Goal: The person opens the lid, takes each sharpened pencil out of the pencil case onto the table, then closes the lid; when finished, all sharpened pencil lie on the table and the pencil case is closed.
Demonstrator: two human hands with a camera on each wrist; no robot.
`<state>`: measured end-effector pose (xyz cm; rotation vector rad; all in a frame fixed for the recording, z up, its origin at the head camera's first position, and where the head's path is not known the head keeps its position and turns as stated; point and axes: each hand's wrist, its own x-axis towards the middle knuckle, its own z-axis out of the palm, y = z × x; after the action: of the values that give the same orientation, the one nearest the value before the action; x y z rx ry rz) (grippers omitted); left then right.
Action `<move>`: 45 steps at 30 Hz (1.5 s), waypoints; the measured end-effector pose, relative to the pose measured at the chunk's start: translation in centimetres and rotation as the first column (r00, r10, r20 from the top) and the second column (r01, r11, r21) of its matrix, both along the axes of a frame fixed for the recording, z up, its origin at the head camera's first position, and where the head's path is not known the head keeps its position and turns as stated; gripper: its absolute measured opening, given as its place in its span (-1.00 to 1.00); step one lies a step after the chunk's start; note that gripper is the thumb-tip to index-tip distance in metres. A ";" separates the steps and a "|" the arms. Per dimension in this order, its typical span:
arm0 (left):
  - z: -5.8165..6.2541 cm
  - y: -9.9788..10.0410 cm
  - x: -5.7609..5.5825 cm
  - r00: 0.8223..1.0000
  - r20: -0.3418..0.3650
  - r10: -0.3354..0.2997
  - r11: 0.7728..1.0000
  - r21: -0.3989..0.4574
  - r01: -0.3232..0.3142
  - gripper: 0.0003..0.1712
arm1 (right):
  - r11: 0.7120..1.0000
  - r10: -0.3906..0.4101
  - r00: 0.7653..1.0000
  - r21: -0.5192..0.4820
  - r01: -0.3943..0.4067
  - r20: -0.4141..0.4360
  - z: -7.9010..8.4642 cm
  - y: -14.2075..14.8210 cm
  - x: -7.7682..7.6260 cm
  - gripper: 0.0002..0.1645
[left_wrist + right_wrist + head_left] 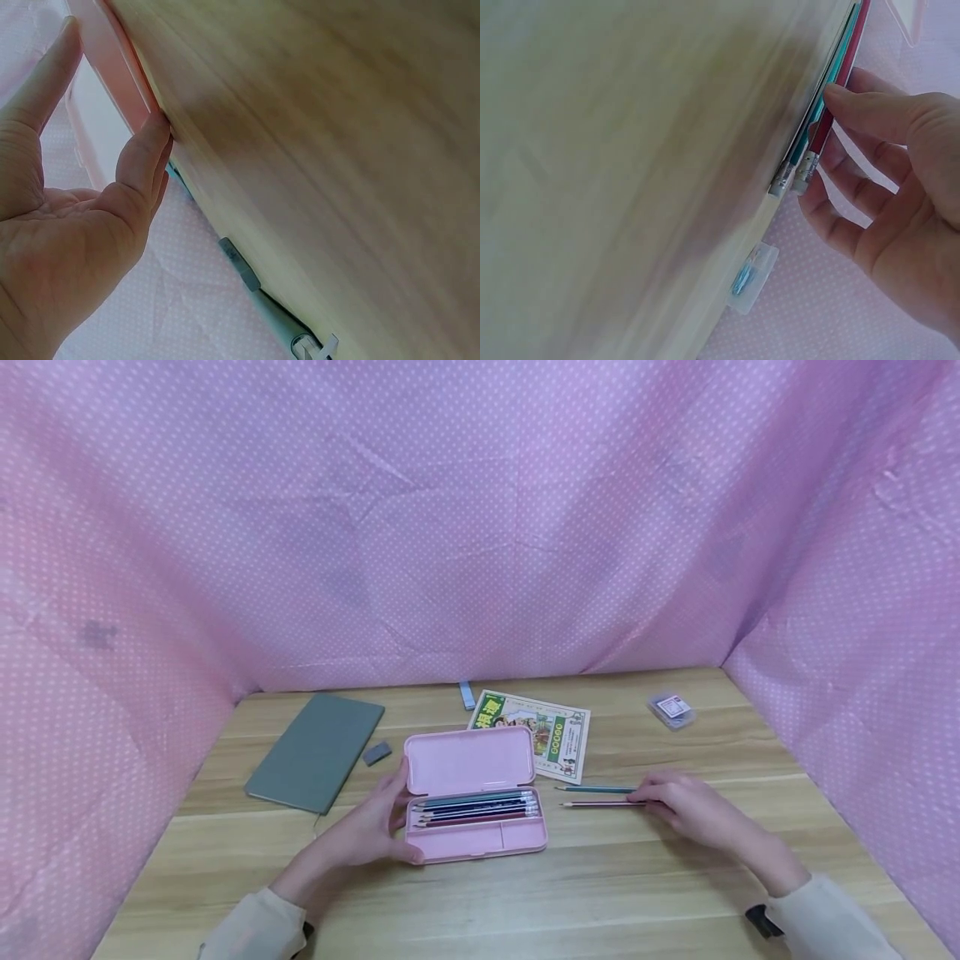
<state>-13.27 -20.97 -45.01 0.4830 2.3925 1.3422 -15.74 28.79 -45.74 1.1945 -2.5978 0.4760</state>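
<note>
A pink pencil case (461,842) lies with its lid (468,762) raised, several pencils (476,810) in its long compartment. At its left end my left hand (360,831) holds it, thumb on the near corner and fingers by the lid side. To the right of the case, my right hand (693,810) pinches a dark red pencil (823,131) near its eraser end, the thumb on top of it. A green pencil (594,789) lies alongside, a little farther back, its eraser end close to the fingers. Both sharpened points face the case.
Behind the case lies a printed booklet (566,739), partly covered by the lid. A green notebook (318,752) and a grey eraser (377,753) sit to the left. A small clear box (672,711) stands at the back right, a light-blue strip (467,695) at the back.
</note>
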 end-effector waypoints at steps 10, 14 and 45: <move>-0.1 -0.1 0.1 1.000 -0.013 -0.009 1.000 -0.001 0.009 0.61 | 0.998 -0.059 0.997 0.027 0.057 0.057 0.0 0.3 -0.1 -0.63; -0.1 -0.1 0.1 1.000 -0.019 -0.006 1.000 -0.017 0.006 0.62 | 0.998 -0.057 0.996 0.030 0.056 0.061 0.1 0.1 -0.2 -0.62; -0.4 0.0 0.1 1.000 0.018 0.011 1.000 0.026 -0.011 0.65 | 0.998 -0.064 0.987 0.029 0.060 0.148 0.7 -0.7 -0.4 -0.64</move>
<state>-13.19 -20.93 -45.39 0.4637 2.3692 1.3783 -16.13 28.07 -45.05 1.1214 -2.7653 0.5421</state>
